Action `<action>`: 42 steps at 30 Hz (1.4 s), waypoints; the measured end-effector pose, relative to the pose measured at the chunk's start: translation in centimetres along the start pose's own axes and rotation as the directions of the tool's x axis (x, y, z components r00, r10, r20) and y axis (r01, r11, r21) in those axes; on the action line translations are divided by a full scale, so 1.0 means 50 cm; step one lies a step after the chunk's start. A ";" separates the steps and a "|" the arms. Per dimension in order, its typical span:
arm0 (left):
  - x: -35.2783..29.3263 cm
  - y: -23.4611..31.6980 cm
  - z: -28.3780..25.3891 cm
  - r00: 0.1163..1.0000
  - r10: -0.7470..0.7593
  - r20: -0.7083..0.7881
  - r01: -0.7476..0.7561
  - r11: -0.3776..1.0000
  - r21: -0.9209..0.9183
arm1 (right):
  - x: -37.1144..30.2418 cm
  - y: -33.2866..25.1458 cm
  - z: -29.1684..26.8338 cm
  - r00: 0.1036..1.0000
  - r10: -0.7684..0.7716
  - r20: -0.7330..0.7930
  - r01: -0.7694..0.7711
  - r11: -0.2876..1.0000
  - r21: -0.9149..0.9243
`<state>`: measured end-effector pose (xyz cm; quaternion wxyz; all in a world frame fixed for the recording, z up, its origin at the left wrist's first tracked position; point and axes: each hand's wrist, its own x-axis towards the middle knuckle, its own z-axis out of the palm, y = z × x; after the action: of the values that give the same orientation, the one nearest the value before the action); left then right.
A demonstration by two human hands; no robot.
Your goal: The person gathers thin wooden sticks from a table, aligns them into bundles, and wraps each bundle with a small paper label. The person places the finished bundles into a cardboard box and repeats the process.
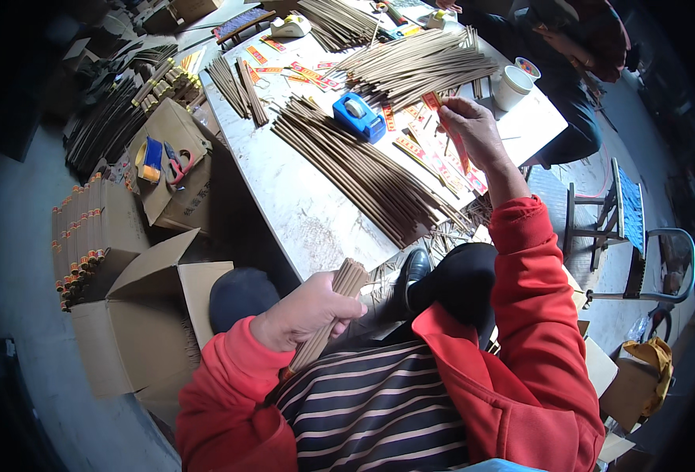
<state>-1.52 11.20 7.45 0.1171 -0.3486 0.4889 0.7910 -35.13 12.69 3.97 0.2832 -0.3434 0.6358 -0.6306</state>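
Note:
My left hand (304, 313) is closed around a bundle of brown incense sticks (350, 278), held tilted in front of my striped top. Over the right part of the white table (284, 200), my right hand (477, 135) pinches a red and yellow paper label strip (432, 101) between thumb and fingers. Below that hand lie more label strips (440, 167). A blue tape dispenser (360, 118) stands near the middle of the table. Beside it a wide spread of loose incense sticks (355, 173) reaches toward the near edge, and another pile of sticks (418, 67) lies farther back.
An opened cardboard box (139, 338) stands at my left, near a stack of labelled bundles (80, 236). Red-handled scissors (178, 167) and a tape roll (150, 160) rest on another box. White cups (511, 86) stand at the table's right. Another person (568, 47) sits across; a chair (634, 212) is at right.

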 end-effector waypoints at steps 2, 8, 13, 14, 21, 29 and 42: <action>-0.016 0.000 0.011 1.000 0.017 -0.016 -0.017 1.000 0.023 | -0.033 -0.026 0.014 0.997 -0.020 0.076 0.017 0.999 0.034; -0.076 0.045 0.033 0.985 0.137 -0.103 -0.116 0.976 0.186 | -0.193 -0.118 0.066 0.958 0.040 0.284 -0.088 0.983 0.159; -0.159 0.149 0.061 0.895 0.407 -0.183 -0.320 0.871 0.373 | -0.328 -0.203 0.125 0.927 -0.186 0.325 0.088 0.951 0.295; -0.163 0.154 0.066 0.867 0.463 -0.182 -0.364 0.839 0.404 | -0.351 -0.219 0.141 0.930 -0.202 0.306 0.124 0.959 0.256; -0.129 0.087 0.049 0.885 0.441 -0.149 -0.365 0.855 0.368 | -0.414 -0.209 0.215 0.938 -0.117 0.328 0.079 0.989 0.126; -0.122 0.052 0.045 0.869 0.451 -0.203 -0.359 0.858 0.367 | -0.430 -0.192 0.249 0.968 -0.093 0.231 0.081 0.995 0.064; -0.094 0.036 0.060 0.923 0.362 -0.132 -0.324 0.914 0.244 | -0.425 -0.199 0.242 0.991 -0.099 0.093 0.118 0.965 -0.236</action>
<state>-0.33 13.60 12.65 -0.0299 -0.3101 0.6345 0.7073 -11.92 22.53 11.78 0.2298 -0.4346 0.6760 -0.5489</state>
